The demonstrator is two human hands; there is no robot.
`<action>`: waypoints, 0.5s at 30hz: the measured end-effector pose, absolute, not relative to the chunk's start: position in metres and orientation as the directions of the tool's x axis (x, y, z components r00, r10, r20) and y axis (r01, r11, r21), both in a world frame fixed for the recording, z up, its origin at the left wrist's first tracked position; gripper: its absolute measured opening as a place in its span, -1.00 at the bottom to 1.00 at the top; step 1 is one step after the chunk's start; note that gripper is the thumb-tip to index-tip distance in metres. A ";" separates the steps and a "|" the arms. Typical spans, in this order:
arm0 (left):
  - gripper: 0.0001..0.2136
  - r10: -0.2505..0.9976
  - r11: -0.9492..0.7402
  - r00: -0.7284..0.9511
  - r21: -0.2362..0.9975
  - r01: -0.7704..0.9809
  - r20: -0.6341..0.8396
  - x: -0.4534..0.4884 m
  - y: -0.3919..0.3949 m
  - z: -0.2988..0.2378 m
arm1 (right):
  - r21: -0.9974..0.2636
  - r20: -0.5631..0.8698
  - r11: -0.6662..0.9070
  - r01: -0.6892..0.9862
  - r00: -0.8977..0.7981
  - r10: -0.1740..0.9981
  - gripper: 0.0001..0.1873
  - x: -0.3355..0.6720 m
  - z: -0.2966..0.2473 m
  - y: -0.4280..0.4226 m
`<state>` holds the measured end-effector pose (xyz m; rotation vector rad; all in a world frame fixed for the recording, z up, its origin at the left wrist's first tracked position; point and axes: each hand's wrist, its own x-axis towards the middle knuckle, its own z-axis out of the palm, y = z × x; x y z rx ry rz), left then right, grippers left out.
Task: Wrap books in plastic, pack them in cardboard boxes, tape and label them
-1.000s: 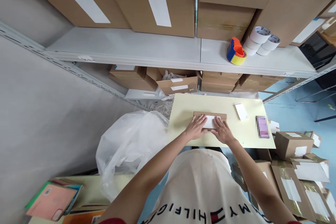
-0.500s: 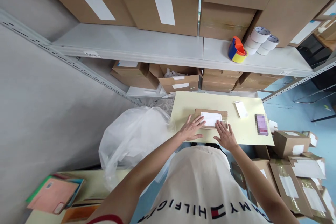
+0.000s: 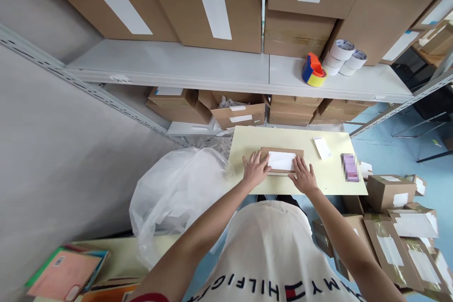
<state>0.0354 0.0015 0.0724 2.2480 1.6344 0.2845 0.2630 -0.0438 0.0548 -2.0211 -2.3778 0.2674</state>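
A small cardboard box [image 3: 283,149] lies on the pale yellow table [image 3: 244,139], its long side across in front of me. On its top sits a white label [image 3: 281,161]. My left hand [image 3: 255,169] rests on the left end of the box, fingers spread over its edge and the label's left side. At the other end my right hand [image 3: 303,175] lies with fingers stretched out, the tips touching the label's right edge. Neither hand grasps anything. Further right on the table are a small white pad [image 3: 322,147] and a blurred purple item [image 3: 350,167].
A shelf [image 3: 170,61] ahead holds large cartons [image 3: 208,19], white tape rolls [image 3: 342,50] and a tape dispenser [image 3: 313,71]. A translucent plastic bag [image 3: 173,188] bulges on the left. Labelled parcels [image 3: 391,193] are piled on the floor at right. Coloured folders [image 3: 63,276] lie lower left.
My left hand has moved left, toward the left end of the box, uncovering more of the label. My right hand has shifted slightly at the right end. The view has tilted a little.
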 end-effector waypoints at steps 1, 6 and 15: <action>-0.52 0.962 -0.211 0.264 0.428 0.879 -0.067 0.036 0.001 0.069 | -0.166 -0.094 0.115 0.979 -0.131 0.987 -0.33 0.265 0.054 -0.045; -0.20 0.973 0.134 0.038 0.696 0.705 -0.227 0.047 0.007 0.047 | -0.416 -0.040 -0.074 0.907 0.062 0.997 -0.41 0.267 0.050 -0.037; -0.24 0.958 0.221 0.024 0.788 0.575 -0.286 0.047 0.019 0.024 | -0.640 -0.308 -0.457 0.618 0.339 0.889 -0.27 0.276 0.038 -0.013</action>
